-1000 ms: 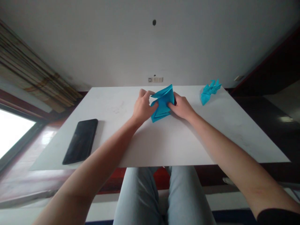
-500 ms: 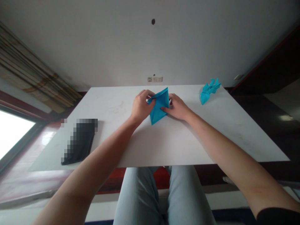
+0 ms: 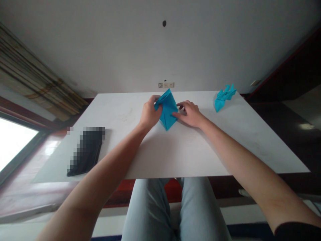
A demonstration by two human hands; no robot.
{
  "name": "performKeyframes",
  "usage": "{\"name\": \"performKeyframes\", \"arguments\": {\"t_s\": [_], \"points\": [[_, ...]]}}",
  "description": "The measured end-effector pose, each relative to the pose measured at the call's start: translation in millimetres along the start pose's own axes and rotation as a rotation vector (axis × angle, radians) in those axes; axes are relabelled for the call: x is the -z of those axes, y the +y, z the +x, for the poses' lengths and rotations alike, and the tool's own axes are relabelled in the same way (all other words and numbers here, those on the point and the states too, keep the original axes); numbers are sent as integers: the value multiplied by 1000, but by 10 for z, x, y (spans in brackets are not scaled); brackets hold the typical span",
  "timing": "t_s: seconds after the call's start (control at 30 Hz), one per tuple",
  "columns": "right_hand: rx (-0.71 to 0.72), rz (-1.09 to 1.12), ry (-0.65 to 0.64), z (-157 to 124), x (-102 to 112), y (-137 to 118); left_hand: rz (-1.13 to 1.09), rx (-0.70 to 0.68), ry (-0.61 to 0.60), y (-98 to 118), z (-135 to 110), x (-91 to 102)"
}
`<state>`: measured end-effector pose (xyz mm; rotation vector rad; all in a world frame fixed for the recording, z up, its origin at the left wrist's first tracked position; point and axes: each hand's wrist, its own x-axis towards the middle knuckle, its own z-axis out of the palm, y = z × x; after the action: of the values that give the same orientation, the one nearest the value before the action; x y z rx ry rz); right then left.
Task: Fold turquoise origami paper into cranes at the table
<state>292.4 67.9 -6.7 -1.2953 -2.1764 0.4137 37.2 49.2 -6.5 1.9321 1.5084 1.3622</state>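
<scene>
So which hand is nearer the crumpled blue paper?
Right. The right hand sits left of the crumpled blue paper; the left hand is farther left, past the folded paper.

The folded sheet of blue paper (image 3: 167,108) looks thin and matt, like the 2nd paper figure (image 3: 223,98) (both creased). The white table top (image 3: 190,157) is smooth and matt, the jeans (image 3: 147,214) pale denim cloth, the wall sockets (image 3: 166,85) smooth plastic.
</scene>
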Motion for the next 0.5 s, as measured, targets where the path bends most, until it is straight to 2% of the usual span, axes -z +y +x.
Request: {"name": "performKeyframes", "arguments": {"t_s": [0.13,0.23,0.37,0.5], "points": [[-30,330,-6,-5,76,-30,-173,81,52,-35,70,-4],[-57,528,-27,6,99,-22,-377,154,21,-24,93,-8],[-34,671,-90,22,95,-52,-584,211,-65,15,54,-9],[12,745,-130,12,86,-137,-578,183,-80,-14,24,-60]]}}
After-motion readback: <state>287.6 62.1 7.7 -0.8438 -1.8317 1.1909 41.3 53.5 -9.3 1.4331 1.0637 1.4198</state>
